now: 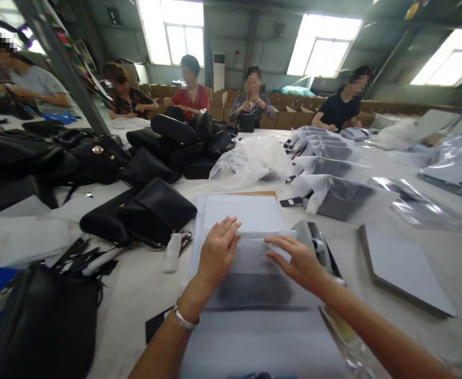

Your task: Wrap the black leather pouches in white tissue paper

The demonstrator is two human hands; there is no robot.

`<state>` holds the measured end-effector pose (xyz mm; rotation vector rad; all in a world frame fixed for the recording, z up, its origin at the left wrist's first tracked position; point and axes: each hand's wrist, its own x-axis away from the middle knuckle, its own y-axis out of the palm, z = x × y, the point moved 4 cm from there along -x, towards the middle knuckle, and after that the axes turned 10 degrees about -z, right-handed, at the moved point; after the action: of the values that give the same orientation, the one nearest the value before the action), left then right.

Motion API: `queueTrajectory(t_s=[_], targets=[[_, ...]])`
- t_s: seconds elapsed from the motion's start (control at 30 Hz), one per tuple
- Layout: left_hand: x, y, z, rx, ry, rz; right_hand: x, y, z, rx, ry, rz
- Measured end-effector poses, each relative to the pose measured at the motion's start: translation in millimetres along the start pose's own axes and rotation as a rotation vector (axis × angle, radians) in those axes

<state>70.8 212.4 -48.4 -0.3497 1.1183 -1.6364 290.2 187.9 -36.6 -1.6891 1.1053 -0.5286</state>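
Note:
A dark bag (pixel 254 289) shows through a translucent white wrapping sheet (pixel 254 252) in front of me. My left hand (pixel 219 250) lies on the left part of this sheet, fingers stretched out side by side. On its right part rests my right hand (pixel 294 258), with thumb and fingers apart near a fold. Beyond both hands is a stack of white sheets (pixel 242 210). A grey tape dispenser (pixel 312 239) stands just past my right hand, partly hidden by it. Nearer to me, more white sheet (pixel 262 342) spreads over the table.
Black bags (pixel 158 210) are heaped on the left, and another black bag (pixel 45 321) stands at front left. Several wrapped bags (pixel 341 195) line the right side. A grey-white board (pixel 408 268) lies at right. Co-workers (pixel 191 89) sit across the table.

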Motion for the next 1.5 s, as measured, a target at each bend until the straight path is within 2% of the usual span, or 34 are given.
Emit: queueTrajectory(t_s=[0.07,0.17,0.27,0.33,0.43,0.53,0.67,0.73,0.83,0.9,0.97,1.07,1.13,1.2,1.27,1.33,1.4,1.5], targets=[[-1.9,18.6,15.6,-0.112,0.082,-0.115,36.5,14.7,-17.3,0.051,-0.063,-0.017],[-6.9,46.0,13.6,-0.216,0.057,-0.268,69.7,44.5,-28.8,0.169,-0.033,-0.101],[-14.6,57.4,1.1,-0.227,0.039,-0.337,77.1,66.6,-24.7,0.225,0.031,-0.144],[-17.7,53.0,-4.9,-0.174,0.038,-0.334,70.9,68.4,-18.6,0.217,0.043,-0.136],[-11.5,31.0,-10.1,-0.018,0.026,-0.235,49.2,49.5,-11.3,0.138,0.034,-0.144],[4.5,8.3,-13.7,0.023,0.041,-0.162,16.9,12.0,-5.7,0.063,0.005,-0.146],[10.7,-4.1,-25.0,-0.029,-0.041,-0.108,-30.8,-33.5,13.1,0.026,-0.027,-0.002],[2.3,-5.2,-32.0,-0.019,-0.102,-0.066,-50.6,-40.9,28.9,0.016,-0.019,0.050],[-17.3,-7.9,-42.3,0.009,-0.232,-0.023,-73.5,-36.7,52.7,-0.017,0.006,-0.004],[-30.7,-11.4,-45.8,-0.003,-0.334,-0.056,-83.2,-36.3,63.3,-0.028,0.007,-0.051],[-44.4,-17.7,-41.0,-0.031,-0.393,-0.075,-86.2,-47.1,69.8,-0.014,-0.001,-0.030],[-71.7,-26.8,-10.7,-0.051,-0.332,-0.004,-74.0,-86.0,80.3,0.012,0.002,0.097],[-97.6,-25.2,22.7,-0.044,-0.225,0.059,-54.7,-121.0,94.8,0.024,0.033,0.175],[-129.7,-12.9,61.9,0.008,-0.062,0.081,-28.4,-157.8,117.8,0.046,0.090,0.249],[-163.7,8.6,99.9,0.103,0.107,0.083,1.7,-189.4,147.7,0.057,0.171,0.277],[-195.0,38.3,131.8,0.193,0.237,0.013,32.1,-210.5,180.5,0.040,0.257,0.262],[-218.6,69.9,156.4,0.259,0.347,-0.074,59.4,-219.3,213.7,0.019,0.356,0.233],[-236.4,107.9,176.4,0.296,0.431,-0.153,86.2,-212.1,260.5,-0.008,0.496,0.185]])
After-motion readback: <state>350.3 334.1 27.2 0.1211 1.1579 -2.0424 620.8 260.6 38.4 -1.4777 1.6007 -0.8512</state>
